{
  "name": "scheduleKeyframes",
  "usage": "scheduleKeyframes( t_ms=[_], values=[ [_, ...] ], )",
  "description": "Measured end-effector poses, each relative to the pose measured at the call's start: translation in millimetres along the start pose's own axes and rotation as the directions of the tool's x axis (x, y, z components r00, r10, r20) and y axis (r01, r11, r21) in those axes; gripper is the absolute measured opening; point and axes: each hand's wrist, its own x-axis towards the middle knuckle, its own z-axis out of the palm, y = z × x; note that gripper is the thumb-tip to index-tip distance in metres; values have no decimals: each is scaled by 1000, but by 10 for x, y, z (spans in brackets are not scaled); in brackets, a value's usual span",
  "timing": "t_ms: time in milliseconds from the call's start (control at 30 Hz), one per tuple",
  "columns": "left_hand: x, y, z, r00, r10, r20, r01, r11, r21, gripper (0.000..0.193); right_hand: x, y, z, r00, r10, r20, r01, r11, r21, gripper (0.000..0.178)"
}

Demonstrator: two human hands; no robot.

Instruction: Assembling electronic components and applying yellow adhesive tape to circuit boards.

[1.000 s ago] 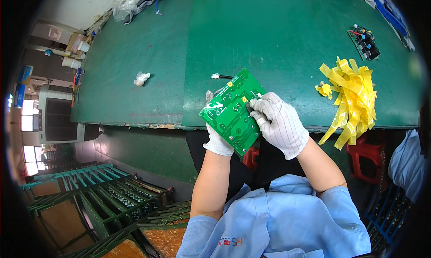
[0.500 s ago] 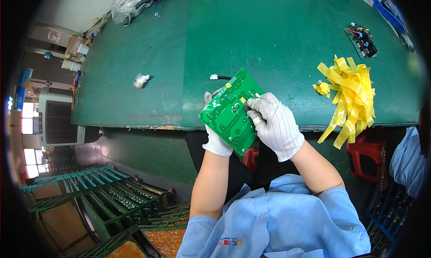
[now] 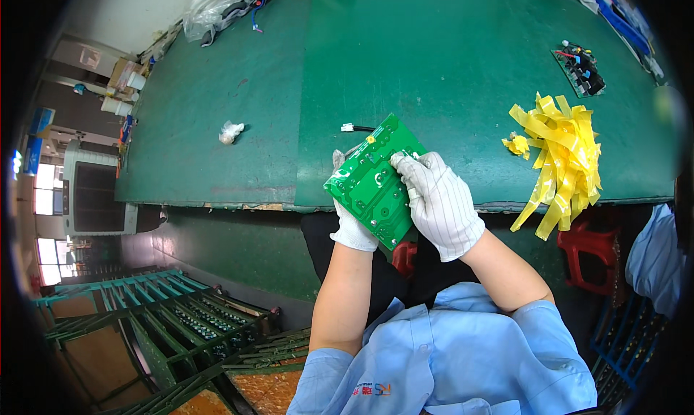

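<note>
A green circuit board [image 3: 381, 198], its solder side facing up, is held tilted over the table's near edge. My left hand [image 3: 352, 225], in a white glove, grips it from beneath at its left side; most of those fingers are hidden. A small yellow patch [image 3: 371, 139] sticks to the board's upper part. My gloved right hand [image 3: 440, 202] has its thumb and fingertips pinched together against the board's upper right area. Whatever they pinch is covered by the glove. From behind the board, a black lead with a white connector [image 3: 347, 128] pokes out.
Yellow tape strips [image 3: 560, 162] hang in a bunch over the table [image 3: 217, 173] edge at right, with a crumpled yellow bit beside them. Another circuit board [image 3: 580, 71] with components lies farther back. A crumpled whitish wad [image 3: 230, 132] sits at left. A red stool [image 3: 589, 252] stands below.
My right fingertips have moved slightly up and left, onto the spot where a second yellow patch showed before. That patch is now out of sight. The board has shifted slightly.
</note>
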Motion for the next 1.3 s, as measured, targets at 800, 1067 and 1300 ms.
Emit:
scheduleKeyframes(
  t_ms=[800,1067,1300],
  values=[
    [21,-42,101,997,-55,57,62,990,-130,76,474,7,-59,996,-39,79,32,995,89,28],
    [-8,-7,160,996,-84,17,84,996,-7,80,488,112,-106,983,-29,184,9,994,109,28],
    [29,-11,84,993,-71,98,78,995,-67,78,506,134,-66,986,-93,138,84,994,69,21]
  ],
)
